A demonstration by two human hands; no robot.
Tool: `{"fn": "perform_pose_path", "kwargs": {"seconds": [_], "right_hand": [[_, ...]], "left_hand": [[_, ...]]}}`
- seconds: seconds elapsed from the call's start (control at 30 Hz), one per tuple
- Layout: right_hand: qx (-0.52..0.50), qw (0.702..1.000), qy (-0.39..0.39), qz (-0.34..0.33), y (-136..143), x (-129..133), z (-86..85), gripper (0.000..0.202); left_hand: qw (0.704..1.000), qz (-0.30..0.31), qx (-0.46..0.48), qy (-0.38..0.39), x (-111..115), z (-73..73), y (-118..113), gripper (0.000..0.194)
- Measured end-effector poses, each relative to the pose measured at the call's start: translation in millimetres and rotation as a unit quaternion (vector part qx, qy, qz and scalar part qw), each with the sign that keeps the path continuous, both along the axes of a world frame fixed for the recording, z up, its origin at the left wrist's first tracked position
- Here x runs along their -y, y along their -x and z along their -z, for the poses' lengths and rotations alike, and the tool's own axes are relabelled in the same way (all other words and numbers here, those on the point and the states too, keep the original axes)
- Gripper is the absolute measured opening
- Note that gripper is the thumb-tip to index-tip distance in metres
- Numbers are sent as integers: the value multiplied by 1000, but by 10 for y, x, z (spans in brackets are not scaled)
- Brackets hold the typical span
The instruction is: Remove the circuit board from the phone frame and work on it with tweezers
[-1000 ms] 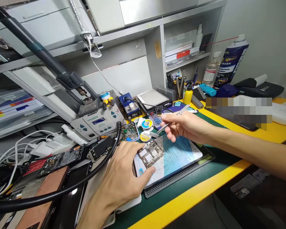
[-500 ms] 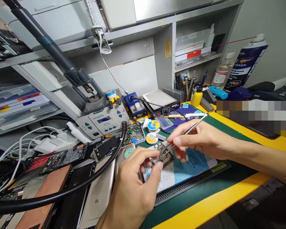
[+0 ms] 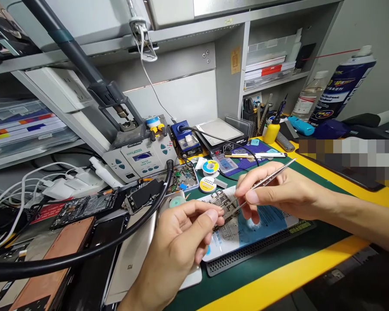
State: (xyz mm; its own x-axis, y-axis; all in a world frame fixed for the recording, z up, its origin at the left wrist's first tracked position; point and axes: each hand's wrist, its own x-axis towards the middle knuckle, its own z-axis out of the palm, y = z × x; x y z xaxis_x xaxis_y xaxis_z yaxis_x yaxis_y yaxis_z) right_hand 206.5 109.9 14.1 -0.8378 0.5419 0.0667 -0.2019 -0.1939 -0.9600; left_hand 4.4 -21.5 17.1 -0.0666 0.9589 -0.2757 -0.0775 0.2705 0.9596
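My right hand [image 3: 287, 190] grips metal tweezers [image 3: 274, 175] between thumb and fingers, their tips pointing down and left. Facing it, my left hand [image 3: 178, 242] is closed in a pinch right by the tweezer tips. Whatever lies between those left fingertips is too small to make out. Beneath both hands a phone circuit board [image 3: 218, 198] lies on a white and blue pad [image 3: 261, 235], partly covered by my fingers. A dark perforated mat [image 3: 246, 255] shows under the pad's front edge.
Solder spools [image 3: 210, 166] and a parts tray [image 3: 191, 183] stand behind the pad. A thick black hose [image 3: 142, 220] crosses the left side over several phones [image 3: 129, 263]. A soldering station [image 3: 142, 160] stands behind. Bottles and a spray can [image 3: 343, 86] are at right.
The left thumb and fingers have closed together into a pinch at the tweezer tips. The right hand with the tweezers has shifted slightly right, and the view has moved a little.
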Motion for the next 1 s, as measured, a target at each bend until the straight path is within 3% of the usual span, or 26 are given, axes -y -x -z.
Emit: {"fn": "perform_pose_path", "kwargs": {"seconds": [0.2,0.33,0.47,0.63,1.0], "right_hand": [[-11,1000,-7,-4,6,10,-13,11],[-14,1000,-16,-6,-2,16,-5,9],[3,999,-31,-11,-16,40,9,13],[19,999,-51,4,-9,80,13,14],[-31,999,-6,43,38,105,-24,10]], "left_hand": [[999,27,37,0,-4,-21,-9,32],[999,47,9,20,-8,-40,-50,41],[999,28,-27,12,-26,-29,-133,44],[997,22,-60,-42,-46,-6,-154,35],[1000,0,-3,-6,-32,-27,-13,38]]}}
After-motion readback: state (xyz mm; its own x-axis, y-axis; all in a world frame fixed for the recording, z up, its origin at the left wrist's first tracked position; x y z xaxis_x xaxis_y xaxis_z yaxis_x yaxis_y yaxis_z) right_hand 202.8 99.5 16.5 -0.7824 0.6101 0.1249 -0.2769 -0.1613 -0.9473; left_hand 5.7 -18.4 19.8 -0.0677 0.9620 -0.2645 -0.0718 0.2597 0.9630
